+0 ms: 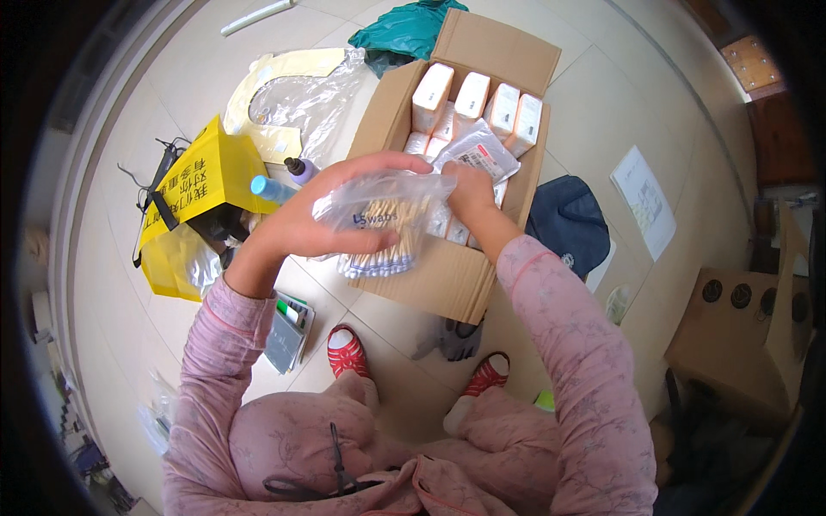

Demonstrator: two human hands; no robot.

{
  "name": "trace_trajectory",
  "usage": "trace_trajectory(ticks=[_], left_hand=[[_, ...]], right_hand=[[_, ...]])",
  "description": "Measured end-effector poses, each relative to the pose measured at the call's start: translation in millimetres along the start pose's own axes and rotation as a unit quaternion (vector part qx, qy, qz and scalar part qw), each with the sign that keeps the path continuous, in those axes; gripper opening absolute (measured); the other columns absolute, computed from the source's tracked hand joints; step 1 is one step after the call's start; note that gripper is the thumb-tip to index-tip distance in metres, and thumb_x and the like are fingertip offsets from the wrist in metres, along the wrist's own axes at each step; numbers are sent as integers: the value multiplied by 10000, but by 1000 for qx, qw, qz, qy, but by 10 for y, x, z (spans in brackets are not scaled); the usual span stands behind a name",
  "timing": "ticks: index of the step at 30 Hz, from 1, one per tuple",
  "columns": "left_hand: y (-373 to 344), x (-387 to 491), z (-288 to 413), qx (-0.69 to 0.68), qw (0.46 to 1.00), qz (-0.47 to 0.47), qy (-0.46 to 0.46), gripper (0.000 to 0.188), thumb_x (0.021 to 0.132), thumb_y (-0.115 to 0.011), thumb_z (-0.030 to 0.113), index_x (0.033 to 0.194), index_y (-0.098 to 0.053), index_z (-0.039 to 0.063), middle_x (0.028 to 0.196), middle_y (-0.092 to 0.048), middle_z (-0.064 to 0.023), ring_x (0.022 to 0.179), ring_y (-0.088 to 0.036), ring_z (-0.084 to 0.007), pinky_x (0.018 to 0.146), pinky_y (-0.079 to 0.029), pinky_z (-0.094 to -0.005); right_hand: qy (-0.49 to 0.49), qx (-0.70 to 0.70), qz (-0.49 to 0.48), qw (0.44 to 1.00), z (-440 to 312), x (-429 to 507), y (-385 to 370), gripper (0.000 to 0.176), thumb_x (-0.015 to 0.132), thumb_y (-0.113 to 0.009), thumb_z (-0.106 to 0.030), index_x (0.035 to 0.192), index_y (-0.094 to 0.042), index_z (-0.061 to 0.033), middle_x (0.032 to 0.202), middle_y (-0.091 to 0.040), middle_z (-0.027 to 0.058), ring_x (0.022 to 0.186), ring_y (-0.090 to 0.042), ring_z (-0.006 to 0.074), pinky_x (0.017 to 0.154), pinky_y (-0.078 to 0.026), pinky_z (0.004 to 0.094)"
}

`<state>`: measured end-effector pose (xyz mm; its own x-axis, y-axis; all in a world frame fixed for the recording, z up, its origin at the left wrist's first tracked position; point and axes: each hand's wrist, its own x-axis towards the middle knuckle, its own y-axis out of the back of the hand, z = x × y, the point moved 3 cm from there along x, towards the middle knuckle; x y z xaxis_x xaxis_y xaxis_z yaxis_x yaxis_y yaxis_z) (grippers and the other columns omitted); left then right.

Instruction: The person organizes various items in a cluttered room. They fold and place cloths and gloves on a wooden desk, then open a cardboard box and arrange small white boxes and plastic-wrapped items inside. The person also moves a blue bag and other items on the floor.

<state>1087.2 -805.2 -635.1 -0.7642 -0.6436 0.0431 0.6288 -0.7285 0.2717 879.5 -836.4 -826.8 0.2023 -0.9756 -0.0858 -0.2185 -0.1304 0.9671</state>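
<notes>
A clear plastic bag of cotton swabs [387, 238] is held up over the near edge of an open cardboard box [445, 280]. My left hand [316, 216] grips the bag from its left side, thumb across the front and fingers behind. At the bag's upper right corner, my right hand [471, 193] has its fingers closed on the plastic edge. Packs of white and orange tissues [471, 93] stand and lie inside the box. On top of them, just beyond my right hand, rests a silvery-white packet with a printed label [477, 151].
Left of the box are a yellow bag [206, 174], a blue-capped bottle [271, 189], a purple bottle [301, 169] and a cream U-shaped piece [245, 97] on plastic. A teal plastic bag [410, 29] lies beyond. Right are a dark blue cloth item [568, 219] and a printed sheet [643, 203]. Booklets [287, 335] lie near my feet.
</notes>
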Motion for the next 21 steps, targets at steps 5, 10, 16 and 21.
trace_trajectory(ticks=[5,10,16,21], left_hand=[[-67,-66,2,45,997,-55,36,842,667,-748,178,1446,-454,54,1365,-567,-131,1209,-582,-257,1038,-444,-370],[-278,-40,75,197,977,-82,14,936,691,-738,183,1523,-313,146,905,-661,-233,784,-638,-431,717,-512,-451],[-551,35,267,314,947,-63,-41,876,709,-715,124,1498,-337,171,715,-615,-168,688,-617,-405,630,-474,-477],[-615,-35,239,350,933,-70,-50,575,694,-706,79,1220,-477,107,767,-619,-152,745,-624,-389,651,-467,-477]], right_hand=[[40,23,-22,999,34,-103,560,82,815,-626,-132,851,-663,-68,816,-695,160,787,-697,324,679,-540,430],[67,247,-54,965,99,-448,1406,119,789,-663,-164,816,-623,-54,772,-667,155,745,-674,325,649,-512,416],[146,262,-36,953,-181,-775,1698,95,793,-652,-68,817,-576,-17,701,-601,105,654,-594,208,619,-485,321],[121,307,-62,942,-186,-871,1687,88,788,-637,-26,811,-553,-12,657,-554,56,633,-549,93,610,-470,254]])
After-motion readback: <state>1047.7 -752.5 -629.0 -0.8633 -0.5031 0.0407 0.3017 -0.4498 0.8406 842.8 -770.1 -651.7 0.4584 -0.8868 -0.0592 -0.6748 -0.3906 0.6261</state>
